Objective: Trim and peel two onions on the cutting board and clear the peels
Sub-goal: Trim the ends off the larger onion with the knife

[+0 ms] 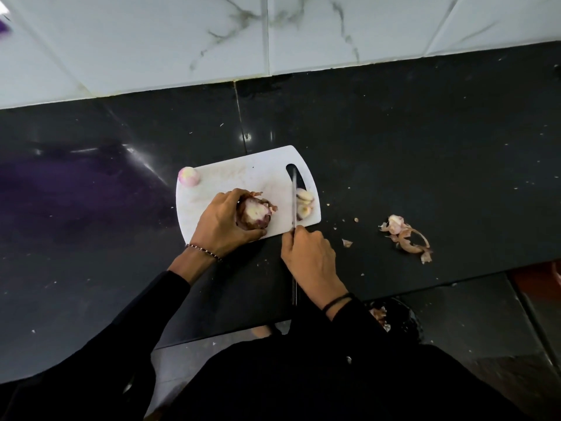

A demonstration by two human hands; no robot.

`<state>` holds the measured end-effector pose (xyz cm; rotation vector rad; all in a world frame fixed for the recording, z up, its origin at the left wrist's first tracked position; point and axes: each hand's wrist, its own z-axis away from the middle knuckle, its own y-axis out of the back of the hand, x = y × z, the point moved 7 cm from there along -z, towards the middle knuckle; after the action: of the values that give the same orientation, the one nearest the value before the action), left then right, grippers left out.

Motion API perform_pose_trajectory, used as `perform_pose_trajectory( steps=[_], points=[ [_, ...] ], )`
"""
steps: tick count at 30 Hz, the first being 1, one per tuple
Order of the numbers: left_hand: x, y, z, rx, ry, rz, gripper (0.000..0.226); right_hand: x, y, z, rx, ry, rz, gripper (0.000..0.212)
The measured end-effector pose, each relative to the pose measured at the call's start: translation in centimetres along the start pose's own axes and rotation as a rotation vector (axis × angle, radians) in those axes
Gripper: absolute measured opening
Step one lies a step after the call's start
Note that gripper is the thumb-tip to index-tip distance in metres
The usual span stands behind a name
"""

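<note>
A white cutting board lies on the black counter. My left hand grips a red onion on the board, its cut end pale and facing right, loose skin still around it. My right hand holds a knife whose blade stands edge-down on the board just right of the onion. Cut-off end pieces lie beyond the blade near the board's handle slot. A peeled onion sits at the board's far left corner.
A heap of onion peels lies on the counter to the right of the board, with small scraps between. A white marbled tile wall runs behind. Below the counter edge, a dark bin holds peels.
</note>
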<state>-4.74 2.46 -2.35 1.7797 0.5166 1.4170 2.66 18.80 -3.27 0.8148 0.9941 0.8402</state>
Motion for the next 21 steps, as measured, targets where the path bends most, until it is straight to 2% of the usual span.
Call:
perform_pose_trajectory(
  steps=[11, 21],
  points=[
    [2.8, -2.9, -0.5, -0.091, -0.072, -0.007, 0.079, 6.3, 2.0, 2.5, 0.124, -0.189, -0.09, 0.035],
    [3.6, -3.2, 0.1, -0.07, -0.084, -0.008, 0.076, 2.9, 1.2, 2.0, 0.141, 0.005, 0.017, 0.039]
  ],
)
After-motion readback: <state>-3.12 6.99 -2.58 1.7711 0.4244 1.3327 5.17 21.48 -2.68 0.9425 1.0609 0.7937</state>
